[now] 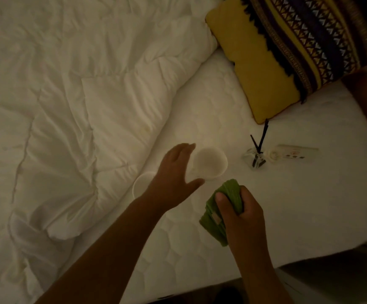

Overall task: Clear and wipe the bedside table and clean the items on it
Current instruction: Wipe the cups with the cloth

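1. On the bare white mattress (pixel 309 216), lit dimly, several small items are laid out near the middle of the view.
2. A white cup (pixel 209 163) is seen upright, open mouth up, and the left hand (pixel 173 174) is held at its 9 o'clock side with fingers spread loosely around the rim; whether skin meets the cup cannot be told because of blur.
3. A second white cup (pixel 142 185) is partly hidden under the left wrist, at 8 o'clock from the first.
4. A folded green cloth (pixel 218 218) is gripped in the right hand (pixel 241 213), fingers curled and pressed together over it, at 5 o'clock from the first cup.
5. A clear glass reed diffuser (pixel 253 160) with dark sticks is stood at 3 o'clock from the cup, and a white remote control (pixel 294 154) is laid just beside it, farther toward 3 o'clock.
6. A rumpled white duvet (pixel 68 95) is spread at 10 o'clock, and a yellow patterned pillow (pixel 266 62) is set at 1 o'clock.
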The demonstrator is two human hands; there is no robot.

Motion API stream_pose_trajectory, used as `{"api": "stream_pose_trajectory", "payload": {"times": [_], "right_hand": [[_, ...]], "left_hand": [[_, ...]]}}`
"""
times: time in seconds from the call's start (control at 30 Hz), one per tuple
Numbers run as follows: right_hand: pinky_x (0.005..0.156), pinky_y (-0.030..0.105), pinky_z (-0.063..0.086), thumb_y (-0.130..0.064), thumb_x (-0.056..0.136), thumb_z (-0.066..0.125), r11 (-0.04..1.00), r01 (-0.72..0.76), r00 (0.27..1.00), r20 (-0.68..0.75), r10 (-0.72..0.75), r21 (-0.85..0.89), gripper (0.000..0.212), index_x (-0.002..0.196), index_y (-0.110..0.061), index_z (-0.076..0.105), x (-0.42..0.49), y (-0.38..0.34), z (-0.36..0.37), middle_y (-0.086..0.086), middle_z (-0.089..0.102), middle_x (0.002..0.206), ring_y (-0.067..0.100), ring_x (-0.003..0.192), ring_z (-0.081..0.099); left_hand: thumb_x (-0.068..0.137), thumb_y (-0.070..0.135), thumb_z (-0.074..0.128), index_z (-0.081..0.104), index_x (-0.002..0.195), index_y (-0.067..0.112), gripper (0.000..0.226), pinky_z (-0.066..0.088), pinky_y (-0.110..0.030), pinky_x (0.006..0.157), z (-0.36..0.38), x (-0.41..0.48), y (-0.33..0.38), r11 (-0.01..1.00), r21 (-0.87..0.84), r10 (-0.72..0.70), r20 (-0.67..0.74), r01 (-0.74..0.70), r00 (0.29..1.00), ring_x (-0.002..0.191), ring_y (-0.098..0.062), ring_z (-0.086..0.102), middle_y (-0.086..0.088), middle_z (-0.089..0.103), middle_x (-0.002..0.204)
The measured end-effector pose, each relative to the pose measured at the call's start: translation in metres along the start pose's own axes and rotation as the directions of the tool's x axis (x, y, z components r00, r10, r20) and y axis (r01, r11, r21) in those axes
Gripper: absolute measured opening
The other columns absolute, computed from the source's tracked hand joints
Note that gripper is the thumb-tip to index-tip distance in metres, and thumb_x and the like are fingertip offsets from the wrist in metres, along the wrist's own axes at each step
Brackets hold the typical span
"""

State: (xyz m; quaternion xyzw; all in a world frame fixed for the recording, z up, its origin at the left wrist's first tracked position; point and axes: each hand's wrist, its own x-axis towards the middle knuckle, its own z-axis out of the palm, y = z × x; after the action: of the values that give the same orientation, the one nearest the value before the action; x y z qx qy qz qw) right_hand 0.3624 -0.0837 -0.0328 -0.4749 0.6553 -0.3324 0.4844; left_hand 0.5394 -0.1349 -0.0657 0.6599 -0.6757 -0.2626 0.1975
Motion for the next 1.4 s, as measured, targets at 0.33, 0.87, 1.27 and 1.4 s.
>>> {"api": "stream_pose_trajectory", "payload": {"times": [0.33, 0.87, 1.27, 1.4], "right_hand": [[0.073, 0.049, 0.056, -0.030, 0.089, 0.063, 0.999, -0.054, 0.998, -0.029, 0.054, 0.006, 0.023, 0.080, -0.010, 0.056, 0.002, 0.016, -0.033, 0.013, 0.059, 0.077, 0.031, 0.073, 0.061], [0.079, 0.020, 0.049, -0.035, 0.090, 0.052, 0.914, 0.397, 0.891, -0.201, -0.406, -0.087, 0.029, 0.109, -0.014, 0.055, 0.013, -0.047, -0.014, 0.000, 0.052, 0.111, 0.005, 0.098, 0.055], [0.061, 0.013, 0.051, -0.040, 0.094, 0.047, 0.932, 0.242, 0.935, -0.321, -0.150, 0.271, 0.010, 0.095, -0.050, 0.050, 0.016, -0.086, 0.012, -0.037, 0.058, 0.089, -0.010, 0.080, 0.060], [0.076, 0.037, 0.058, -0.039, 0.096, 0.050, 0.787, -0.085, 0.991, -0.029, 0.130, 0.611, 0.016, 0.094, -0.049, 0.062, 0.025, -0.079, 0.005, -0.016, 0.068, 0.094, 0.011, 0.091, 0.068]], "left_hand": [[0.075, 0.039, 0.077, 0.022, 0.150, 0.018, 0.096, 0.037, -0.049, 0.107, 0.047, 0.045, 0.020, 0.979, 0.201, -0.046, 0.051, 0.035, 0.998, 0.131, -0.030, 0.030, -0.009, 0.039, 0.147], [0.056, 0.072, 0.070, 0.030, 0.149, 0.023, 0.113, 0.054, -0.035, 0.090, -0.039, 0.031, 0.068, 0.660, -0.666, -0.289, 0.201, 0.347, 0.936, 0.105, -0.012, 0.064, 0.004, 0.065, 0.114], [0.061, 0.067, 0.065, 0.038, 0.144, 0.034, 0.093, 0.054, -0.014, 0.063, -0.075, 0.014, 0.089, 0.716, -0.663, -0.176, 0.133, 0.220, 0.975, 0.093, 0.002, 0.065, 0.012, 0.065, 0.105], [0.065, 0.059, 0.064, 0.043, 0.141, 0.033, 0.083, 0.056, -0.029, 0.080, -0.085, 0.003, 0.081, 0.618, -0.742, -0.136, 0.224, 0.259, 0.965, 0.104, -0.007, 0.066, 0.007, 0.068, 0.112]]}}
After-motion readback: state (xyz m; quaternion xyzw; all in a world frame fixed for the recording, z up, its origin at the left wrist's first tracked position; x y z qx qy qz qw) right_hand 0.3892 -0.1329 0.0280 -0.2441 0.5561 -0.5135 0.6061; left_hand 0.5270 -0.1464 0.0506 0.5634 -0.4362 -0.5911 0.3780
